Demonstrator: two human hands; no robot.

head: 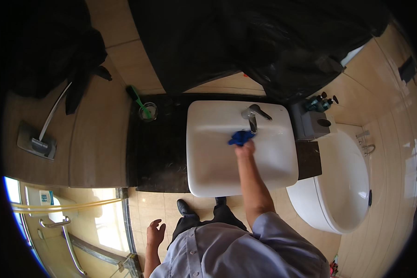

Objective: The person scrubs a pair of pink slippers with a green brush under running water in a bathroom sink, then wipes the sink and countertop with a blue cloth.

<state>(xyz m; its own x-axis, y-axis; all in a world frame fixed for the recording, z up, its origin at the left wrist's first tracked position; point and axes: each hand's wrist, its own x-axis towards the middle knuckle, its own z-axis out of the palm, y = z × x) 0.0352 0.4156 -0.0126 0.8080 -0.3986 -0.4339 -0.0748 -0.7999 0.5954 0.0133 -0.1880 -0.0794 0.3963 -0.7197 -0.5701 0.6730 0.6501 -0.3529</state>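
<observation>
Inside the white washbasin (212, 163), my right hand (245, 149) grips a crumpled blue cloth (240, 138). The cloth lies just below the spout of the chrome faucet (252, 120), close to the basin's back slope; whether it touches the spout is hard to tell. My right arm reaches over the front rim. My left hand (155, 233) hangs at my side, away from the counter, its fingers loosely bent and apart with nothing in them. The basin sits on a dark stone countertop (160, 153).
A green-handled brush (139, 102) leans in a glass dish (149, 112) at the back left. Right of the basin are a grey tissue box (314, 124) and pump bottles (321, 102). Beyond stands a white bathtub (344, 180). Black plastic sheeting (243, 38) hangs over the wall ahead.
</observation>
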